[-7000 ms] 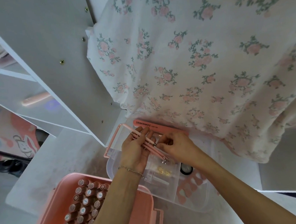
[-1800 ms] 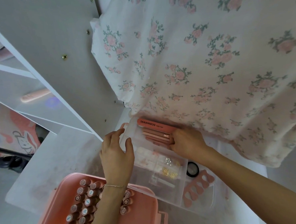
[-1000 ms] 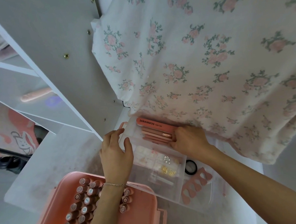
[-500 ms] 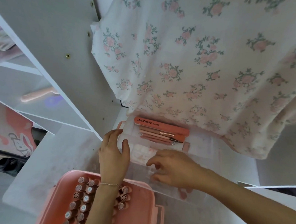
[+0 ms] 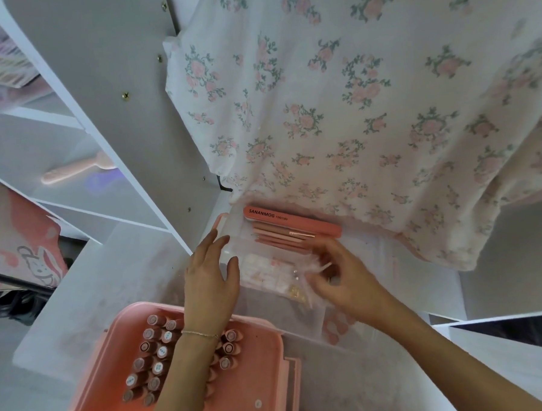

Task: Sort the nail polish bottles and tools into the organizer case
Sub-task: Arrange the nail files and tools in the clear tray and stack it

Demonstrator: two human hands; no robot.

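A clear divided tray [image 5: 380,260] lies on the white top. Along its far side are a pink nail file [image 5: 292,220] and several pink tools [image 5: 280,237]. White nail tips [image 5: 260,271] and gold charms [image 5: 296,290] fill its middle sections. My left hand [image 5: 209,287] rests with straight fingers on the tray's left edge. My right hand [image 5: 346,280], blurred, hovers over the tray's middle and seems to pinch a thin white stick [image 5: 324,267]. The pink organizer case [image 5: 250,379] nearest me holds several nail polish bottles [image 5: 155,352] upright.
A floral cloth [image 5: 352,106] hangs down to the tray's far edge. A white shelf unit [image 5: 71,137] rises at the left, with a pink brush [image 5: 73,170] on a shelf. A pink toe separator [image 5: 335,327] shows under the tray.
My right hand left the pink tools beside the file, came back over the tray's middle and lifted with a thin white stick. My left hand stayed on the tray's left edge.
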